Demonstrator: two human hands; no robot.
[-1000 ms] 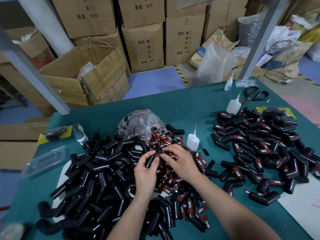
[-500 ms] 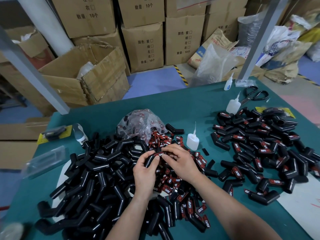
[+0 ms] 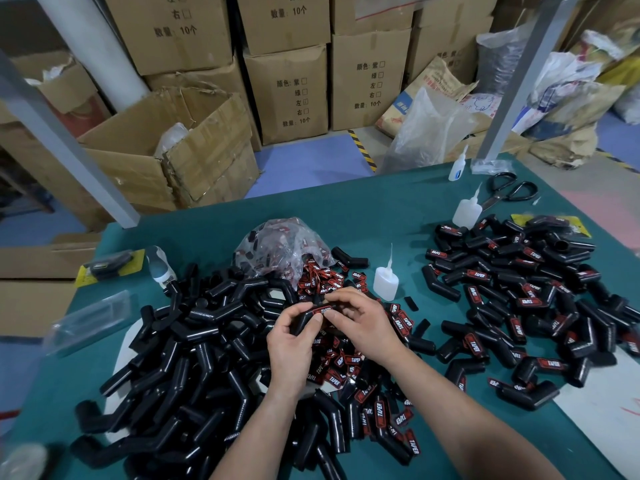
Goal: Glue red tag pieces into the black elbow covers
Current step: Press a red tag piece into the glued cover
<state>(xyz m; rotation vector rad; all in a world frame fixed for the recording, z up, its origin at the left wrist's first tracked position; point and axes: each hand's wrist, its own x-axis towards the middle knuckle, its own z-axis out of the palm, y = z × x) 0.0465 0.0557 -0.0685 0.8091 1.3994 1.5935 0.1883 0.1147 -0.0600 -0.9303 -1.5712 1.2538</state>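
**Much is left, a good part looks done.**
On the left, the big heap of plain black plastic elbow covers [image 3: 194, 341] has no tags; on the right, the smaller heap of tagged covers [image 3: 519, 306] looks finished. Between them your left hand [image 3: 291, 344] grips one black cover [image 3: 303, 320], and your right hand [image 3: 363, 323] pinches a red printed tag [image 3: 322, 310] onto it.

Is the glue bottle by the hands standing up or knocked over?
Standing up. The glue bottle rests on its base on the green table, with its thin nozzle pointing up.
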